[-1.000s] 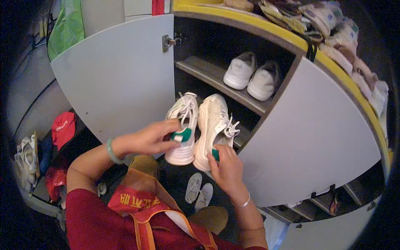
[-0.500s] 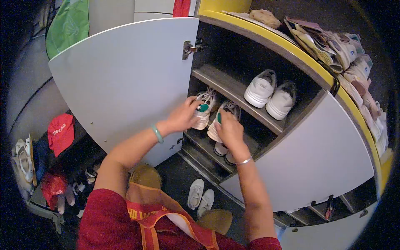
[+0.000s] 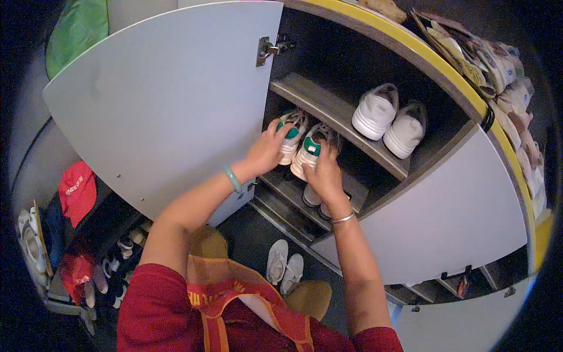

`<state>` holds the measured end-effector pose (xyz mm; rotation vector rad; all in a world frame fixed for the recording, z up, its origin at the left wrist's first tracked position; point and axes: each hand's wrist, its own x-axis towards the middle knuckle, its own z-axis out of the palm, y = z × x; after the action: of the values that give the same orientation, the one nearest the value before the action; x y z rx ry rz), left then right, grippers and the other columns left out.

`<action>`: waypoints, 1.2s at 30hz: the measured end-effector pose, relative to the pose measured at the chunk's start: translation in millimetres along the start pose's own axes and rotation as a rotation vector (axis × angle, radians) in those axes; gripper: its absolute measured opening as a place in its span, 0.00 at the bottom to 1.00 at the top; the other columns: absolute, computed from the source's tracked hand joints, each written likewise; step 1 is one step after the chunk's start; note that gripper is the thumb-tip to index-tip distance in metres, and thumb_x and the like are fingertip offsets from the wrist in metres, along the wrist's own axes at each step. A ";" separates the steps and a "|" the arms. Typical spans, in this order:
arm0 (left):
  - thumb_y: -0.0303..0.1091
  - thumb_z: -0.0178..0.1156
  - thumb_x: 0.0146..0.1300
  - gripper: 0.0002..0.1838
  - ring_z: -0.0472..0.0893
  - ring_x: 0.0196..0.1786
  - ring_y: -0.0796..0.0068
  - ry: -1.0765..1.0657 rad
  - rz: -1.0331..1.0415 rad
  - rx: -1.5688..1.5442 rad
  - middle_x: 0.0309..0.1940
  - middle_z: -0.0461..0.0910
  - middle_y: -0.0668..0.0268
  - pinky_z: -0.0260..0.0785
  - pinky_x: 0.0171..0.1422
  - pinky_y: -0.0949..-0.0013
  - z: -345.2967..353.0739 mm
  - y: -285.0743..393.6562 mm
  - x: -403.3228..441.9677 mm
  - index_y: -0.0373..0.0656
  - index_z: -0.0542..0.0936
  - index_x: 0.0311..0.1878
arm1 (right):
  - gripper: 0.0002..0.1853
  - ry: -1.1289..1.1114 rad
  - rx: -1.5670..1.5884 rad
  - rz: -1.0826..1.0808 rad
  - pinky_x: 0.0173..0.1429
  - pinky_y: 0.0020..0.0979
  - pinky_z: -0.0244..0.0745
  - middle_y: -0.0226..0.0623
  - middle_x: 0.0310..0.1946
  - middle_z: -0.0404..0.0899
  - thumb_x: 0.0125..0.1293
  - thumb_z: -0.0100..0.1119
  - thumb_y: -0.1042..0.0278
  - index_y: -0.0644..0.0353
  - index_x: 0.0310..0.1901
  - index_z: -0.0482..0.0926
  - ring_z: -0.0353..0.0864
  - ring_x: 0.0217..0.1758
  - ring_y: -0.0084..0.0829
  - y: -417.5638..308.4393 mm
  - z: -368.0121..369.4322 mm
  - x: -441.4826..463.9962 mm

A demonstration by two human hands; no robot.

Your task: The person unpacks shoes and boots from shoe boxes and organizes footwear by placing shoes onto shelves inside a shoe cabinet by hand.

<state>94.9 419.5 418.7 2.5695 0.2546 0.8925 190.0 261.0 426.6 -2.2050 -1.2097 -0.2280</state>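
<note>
Two white sneakers with green heel patches sit side by side in the cabinet's middle compartment, heels toward me. My left hand [image 3: 267, 149] is closed on the heel of the left sneaker [image 3: 288, 154], and a pale green bangle circles that wrist. My right hand [image 3: 325, 176] grips the right sneaker [image 3: 304, 158] along its right side near the heel. The toes of both are hidden in shadow under the shelf [image 3: 334, 114]. On that shelf stands another pair, a white shoe [image 3: 373, 114] and its mate [image 3: 404, 132], heels outward.
A large cabinet door [image 3: 164, 100] stands open on the left; a closed door [image 3: 440, 217] is at right. Light shoes [image 3: 311, 195] rest below the sneakers. White shoes [image 3: 277, 264] lie on the floor. Red caps [image 3: 77, 190] and more shoes are at left, packed items [image 3: 498, 64] on top.
Both sneakers sit closer together and slightly deeper in the compartment. My right hand has shifted to the right sneaker's side, showing its green heel patch. The view has tilted slightly downward.
</note>
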 end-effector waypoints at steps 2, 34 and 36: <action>0.21 0.59 0.45 0.37 0.68 0.53 0.43 -0.014 -0.014 -0.011 0.60 0.54 0.46 0.66 0.55 0.54 -0.3 -1.0 -2.2 0.47 0.57 0.61 | 0.37 0.044 0.024 0.026 0.57 0.42 0.66 0.59 0.58 0.56 0.50 0.61 0.67 0.64 0.60 0.53 0.66 0.55 0.57 1.7 2.7 -5.2; 0.23 0.56 0.50 0.36 0.62 0.57 0.39 0.135 0.044 0.058 0.59 0.55 0.39 0.59 0.60 0.53 55.0 3.3 24.8 0.42 0.54 0.63 | 0.26 0.032 0.187 0.305 0.62 0.39 0.58 0.57 0.55 0.65 0.62 0.47 0.60 0.67 0.58 0.62 0.64 0.59 0.51 55.2 -19.5 -11.8; 0.22 0.56 0.49 0.32 0.60 0.59 0.42 0.240 0.247 -0.011 0.59 0.57 0.43 0.53 0.65 0.54 52.6 33.3 9.3 0.39 0.59 0.60 | 0.24 0.062 0.165 0.296 0.62 0.39 0.58 0.57 0.55 0.65 0.62 0.46 0.62 0.68 0.56 0.63 0.64 0.59 0.52 58.4 -34.8 -38.1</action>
<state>136.3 375.6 400.8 2.5182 -0.0024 1.2910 220.4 190.4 413.6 -2.1798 -0.8241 -0.0716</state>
